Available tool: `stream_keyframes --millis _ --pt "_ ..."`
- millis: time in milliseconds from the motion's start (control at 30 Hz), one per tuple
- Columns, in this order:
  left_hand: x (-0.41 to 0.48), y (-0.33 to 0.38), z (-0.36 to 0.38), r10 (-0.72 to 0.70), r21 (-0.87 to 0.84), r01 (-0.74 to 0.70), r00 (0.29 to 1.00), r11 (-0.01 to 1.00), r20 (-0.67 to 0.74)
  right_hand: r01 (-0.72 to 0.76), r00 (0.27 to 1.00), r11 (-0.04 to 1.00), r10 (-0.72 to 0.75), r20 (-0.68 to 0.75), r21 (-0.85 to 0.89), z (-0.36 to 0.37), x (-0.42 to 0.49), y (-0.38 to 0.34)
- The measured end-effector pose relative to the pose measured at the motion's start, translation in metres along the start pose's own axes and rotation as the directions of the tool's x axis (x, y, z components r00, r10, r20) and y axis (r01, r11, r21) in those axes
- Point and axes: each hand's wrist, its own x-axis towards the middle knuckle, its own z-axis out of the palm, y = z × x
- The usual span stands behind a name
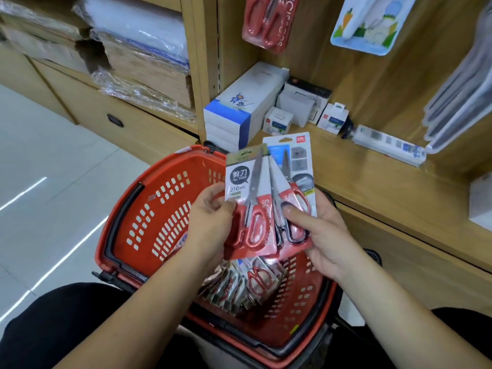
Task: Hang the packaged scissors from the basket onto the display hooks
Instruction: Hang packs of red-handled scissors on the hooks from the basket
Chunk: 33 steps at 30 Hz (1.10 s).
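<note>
The shopping basket [197,166] is red, patterned with rows of slots, and has black handles. The centre-left scissors pack [247,209] is white above and red below, with a black round label and red handles. The centre-right scissors pack [295,166] is white with blue and grey panels. At top centre, the hanging scissors pack [269,22] is red. The shelf [372,182] is light wood.
</note>
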Motion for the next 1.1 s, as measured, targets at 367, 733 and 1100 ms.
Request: stream_keyframes --millis 367,733,1100 --pt "-0.059 0.024 0.013 0.102 -0.039 -0.096 0.867 0.995 0.487 0.246 0.957 0.969 -0.248 -0.154 -0.028 0.006 -0.042 -0.036" --pt "-0.098 0.119 0.03 0.325 -0.001 -0.412 0.718 0.911 0.616 0.432 0.9 0.894 -0.435 0.001 -0.118 0.032 -0.087 -0.14" --pt "-0.115 0.237 0.062 0.508 0.021 -0.608 0.681 0.793 0.528 0.65 0.743 0.734 -0.668 -0.039 -0.194 0.049 -0.09 -0.268"
